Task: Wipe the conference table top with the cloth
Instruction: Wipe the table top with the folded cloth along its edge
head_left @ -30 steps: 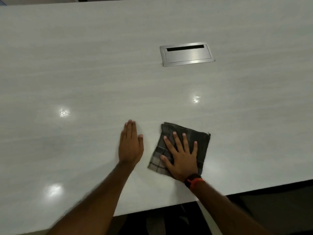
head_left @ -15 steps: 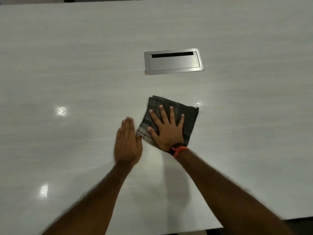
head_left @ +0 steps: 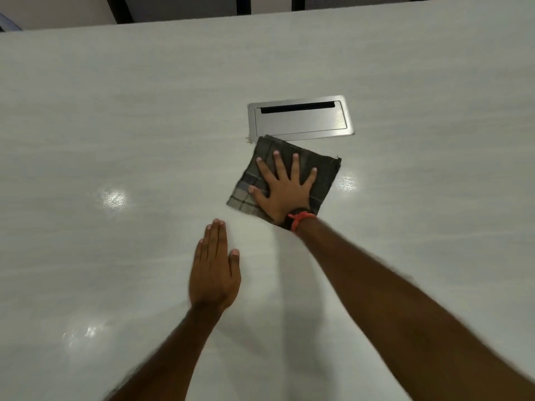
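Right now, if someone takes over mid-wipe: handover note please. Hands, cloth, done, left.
Right hand: flat, fingers spread, pressing the cloth onto the table top.
Left hand: flat on the table top, holding nothing.
Cloth: folded, far corner at the near edge of the metal cable hatch.
Done: nothing shows which areas are wiped.
Left: likely most of the top, including around the hatch.

The right hand (head_left: pixel 285 192) covers much of the cloth (head_left: pixel 325 176); chairs (head_left: pixel 185 7) are cropped above
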